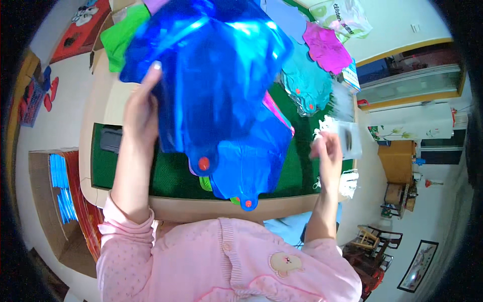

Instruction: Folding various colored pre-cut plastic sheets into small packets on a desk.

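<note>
Left grip on blue foil balloon above green mat

L hand lifts blue foil balloon; R hand blurred nearby.

Crowded middle, open strips of green at the near edge

The big blue foil balloon fills the space over the middle of the surface, hiding what lies under it. Bare green shows near the left hand and below the right hand. Teal balloons, a magenta balloon and clear packets block the far right side.
</note>
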The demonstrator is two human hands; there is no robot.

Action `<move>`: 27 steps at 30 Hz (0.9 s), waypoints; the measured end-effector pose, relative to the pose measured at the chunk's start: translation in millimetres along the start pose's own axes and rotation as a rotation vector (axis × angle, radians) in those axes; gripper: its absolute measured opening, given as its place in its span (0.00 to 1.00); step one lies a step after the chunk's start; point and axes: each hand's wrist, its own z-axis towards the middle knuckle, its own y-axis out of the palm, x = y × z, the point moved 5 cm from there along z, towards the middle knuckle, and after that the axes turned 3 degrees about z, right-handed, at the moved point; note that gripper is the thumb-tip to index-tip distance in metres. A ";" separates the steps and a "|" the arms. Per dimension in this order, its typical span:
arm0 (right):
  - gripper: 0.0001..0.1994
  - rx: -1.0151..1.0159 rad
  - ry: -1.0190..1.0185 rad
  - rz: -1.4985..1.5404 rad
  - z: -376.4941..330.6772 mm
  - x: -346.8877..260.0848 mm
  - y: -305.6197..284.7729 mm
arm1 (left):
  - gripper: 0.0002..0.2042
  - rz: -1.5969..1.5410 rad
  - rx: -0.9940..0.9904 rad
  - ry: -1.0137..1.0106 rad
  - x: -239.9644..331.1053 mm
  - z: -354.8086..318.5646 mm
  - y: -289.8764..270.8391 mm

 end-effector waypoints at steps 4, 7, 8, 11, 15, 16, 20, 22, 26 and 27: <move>0.12 -0.364 0.112 0.704 37.9 -42.5 85.6 | 0.17 0.056 -0.096 0.033 -28.8 -6.5 25.7; 0.07 -0.189 0.035 0.694 65.1 -34.8 90.3 | 0.14 0.140 -0.095 0.004 -36.9 -6.6 29.7; 0.06 -0.152 -0.002 0.755 70.1 -43.6 96.5 | 0.14 0.183 -0.088 0.046 -34.8 -7.0 30.4; 0.04 -0.122 0.000 0.616 85.7 -36.1 100.3 | 0.13 0.207 -0.026 0.045 -31.5 -6.2 27.5; 0.05 -0.146 -0.198 0.286 108.0 -29.8 92.6 | 0.12 0.343 0.068 0.089 -26.3 -5.6 19.3; 0.06 -0.138 -0.186 0.258 112.3 -35.7 89.4 | 0.12 0.350 0.075 0.143 -22.2 -6.4 20.2; 0.08 -0.145 -0.056 0.456 126.9 -35.2 90.4 | 0.11 0.280 0.056 0.179 -18.9 -2.4 18.5; 0.10 -0.174 -0.047 0.465 132.8 -33.4 92.2 | 0.10 0.283 0.060 0.187 -16.3 0.6 12.7; 0.10 -0.207 -0.109 0.452 143.6 -36.3 92.2 | 0.10 0.236 0.056 0.203 -14.2 3.3 10.2; 0.10 -0.250 -0.090 0.449 145.2 -38.3 90.0 | 0.09 0.227 0.050 0.205 -13.5 3.4 9.8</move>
